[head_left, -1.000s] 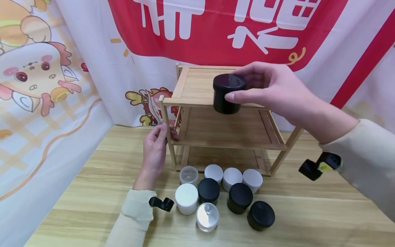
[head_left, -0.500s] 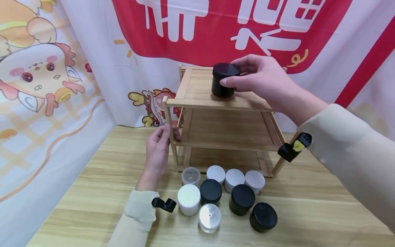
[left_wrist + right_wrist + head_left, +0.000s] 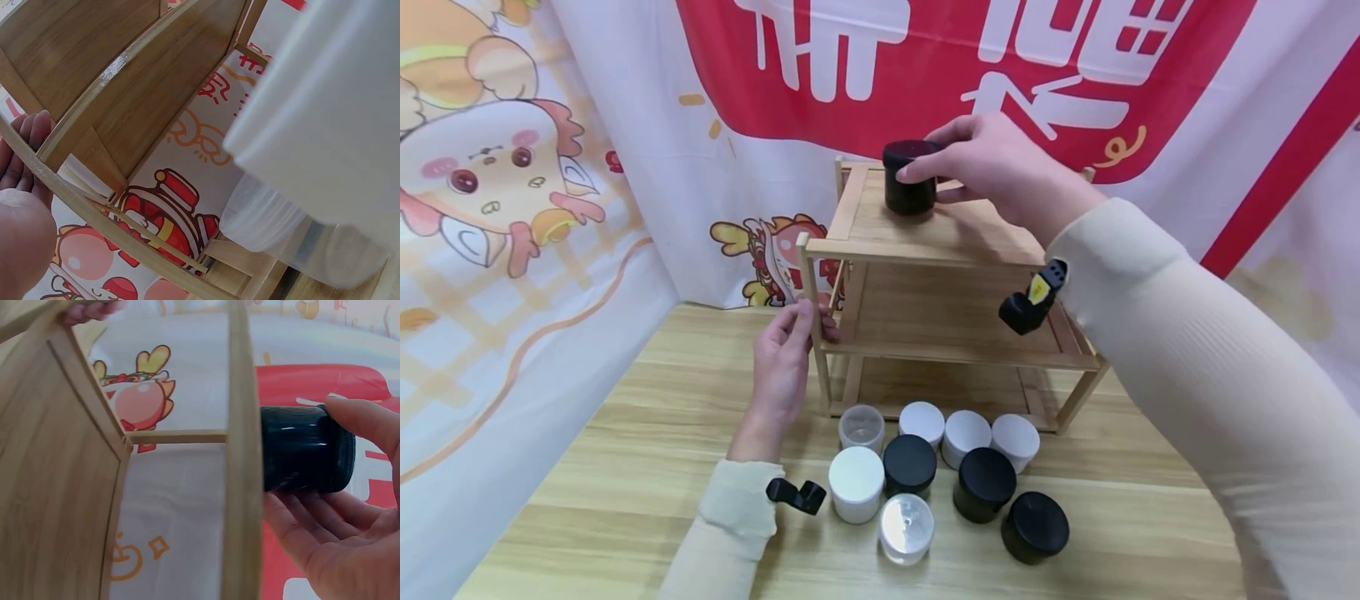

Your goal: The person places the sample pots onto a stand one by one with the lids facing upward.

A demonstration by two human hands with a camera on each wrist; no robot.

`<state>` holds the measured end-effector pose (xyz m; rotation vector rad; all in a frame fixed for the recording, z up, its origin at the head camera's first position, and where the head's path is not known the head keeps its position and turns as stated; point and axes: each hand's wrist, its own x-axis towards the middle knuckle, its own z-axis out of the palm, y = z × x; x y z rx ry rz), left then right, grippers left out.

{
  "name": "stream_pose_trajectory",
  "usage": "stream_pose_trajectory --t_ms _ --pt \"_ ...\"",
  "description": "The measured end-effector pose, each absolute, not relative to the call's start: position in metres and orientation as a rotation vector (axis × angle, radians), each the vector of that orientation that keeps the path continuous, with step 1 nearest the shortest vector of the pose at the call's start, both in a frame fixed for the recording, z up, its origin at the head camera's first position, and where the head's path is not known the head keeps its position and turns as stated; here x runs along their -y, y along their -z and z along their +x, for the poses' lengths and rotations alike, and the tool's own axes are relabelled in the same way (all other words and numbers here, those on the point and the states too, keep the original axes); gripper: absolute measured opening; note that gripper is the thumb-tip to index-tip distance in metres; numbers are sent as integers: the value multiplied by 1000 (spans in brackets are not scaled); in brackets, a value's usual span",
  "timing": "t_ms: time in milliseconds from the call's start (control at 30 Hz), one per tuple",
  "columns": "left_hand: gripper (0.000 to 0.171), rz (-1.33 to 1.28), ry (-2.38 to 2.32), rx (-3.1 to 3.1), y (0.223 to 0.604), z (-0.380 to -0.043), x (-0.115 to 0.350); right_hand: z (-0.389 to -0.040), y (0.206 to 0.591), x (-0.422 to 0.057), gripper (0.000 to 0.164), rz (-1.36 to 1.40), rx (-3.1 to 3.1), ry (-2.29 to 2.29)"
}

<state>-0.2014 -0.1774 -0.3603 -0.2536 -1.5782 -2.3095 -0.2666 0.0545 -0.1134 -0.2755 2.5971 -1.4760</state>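
Observation:
My right hand (image 3: 981,167) grips a black lidded jar (image 3: 910,193) between thumb and fingers, upright at the left part of the top shelf (image 3: 985,233). In the right wrist view the jar (image 3: 306,449) appears sideways, its base right at the shelf board, the thumb by its ribbed lid. Lower down on the left, my left hand (image 3: 781,354) holds the front left post (image 3: 811,292) of the wooden three-tier rack, thumb in front and fingertips behind. The left wrist view shows that hand (image 3: 25,212) around the rack's wood.
In front of the rack stand several jars: black ones (image 3: 985,483), white ones (image 3: 856,483), and clear ones (image 3: 906,529). A printed cloth (image 3: 760,150) hangs behind the rack and along the left. Wooden table surface (image 3: 610,467) extends to both sides.
My right hand has carried the black jar from in front of the rack back, up and leftward in the head view onto the top shelf. The left hand stays on the post.

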Motion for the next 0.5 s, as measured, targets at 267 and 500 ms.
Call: stream_pose_trajectory --t_ms 267,500 --pt "22 -257 2317 1568 361 -203 176 -283 105 -49 67 -241 -2595 1466" --pt "25 -249 2308 1589 361 -203 176 -297 103 -37 62 -183 -2563 1515"
